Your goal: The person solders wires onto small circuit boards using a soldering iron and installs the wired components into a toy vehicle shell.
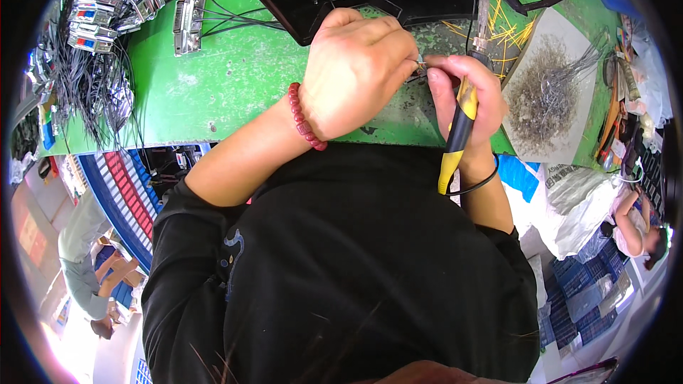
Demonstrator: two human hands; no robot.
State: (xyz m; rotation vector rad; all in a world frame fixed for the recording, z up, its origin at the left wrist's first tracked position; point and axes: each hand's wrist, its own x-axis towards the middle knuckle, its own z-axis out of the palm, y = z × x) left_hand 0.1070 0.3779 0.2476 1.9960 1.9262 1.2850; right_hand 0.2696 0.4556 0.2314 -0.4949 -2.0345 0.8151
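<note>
Over the green workbench point(235, 78), the left hand point(356, 67) pinches a small metal part point(421, 66), fingers curled; the right hand point(466, 96) grips a yellow-handled tool point(457, 131). Wire scrap point(544, 89) lies right of them.

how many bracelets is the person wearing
2: a red bead bracelet on the left wrist, and a thin black band on the right wrist. Sleeves could hide others.
</note>
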